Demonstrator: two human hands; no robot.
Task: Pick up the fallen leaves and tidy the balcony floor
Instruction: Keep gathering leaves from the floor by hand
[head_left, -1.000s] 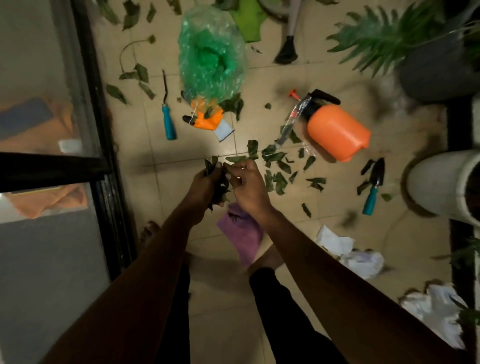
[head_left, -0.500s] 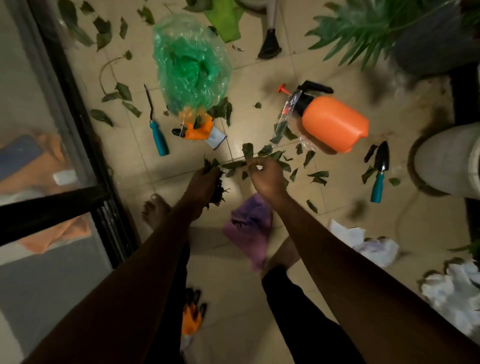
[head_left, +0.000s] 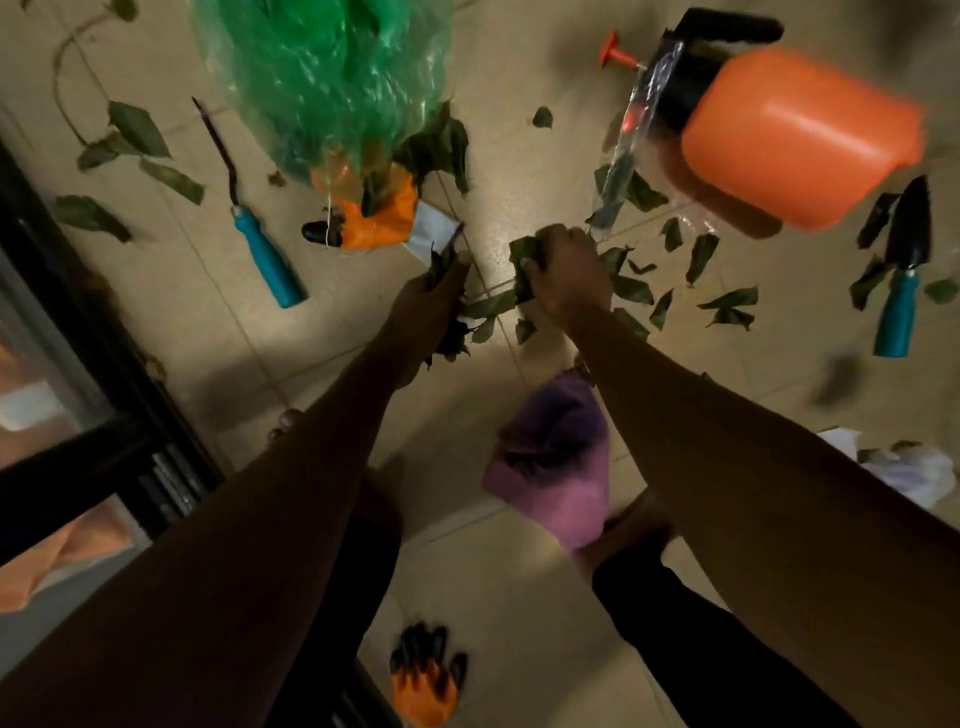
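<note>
Right hand (head_left: 563, 270) has reached forward, grasping floor leaves (head_left: 523, 255) (grip partly hidden); left hand (head_left: 426, 306) clutches a bunch (head_left: 454, 338)

Ahead on the tiled floor (head_left: 519, 597), left to right: hand weeder (head_left: 265, 260), plastic bag (head_left: 322, 78) lying over a glove (head_left: 374, 218), pressure sprayer (head_left: 795, 140), trowel (head_left: 904, 270). Nearer, between bag and sprayer: left hand (head_left: 426, 306) gripping a bunch of leaves (head_left: 452, 338), right hand (head_left: 566, 270) beside it grasping loose leaves (head_left: 701, 254) strewn toward the trowel. Nearer still a cloth (head_left: 556, 467) below the right forearm, a second glove (head_left: 423, 686) closest in, door frame (head_left: 104, 364) along the left.
</note>
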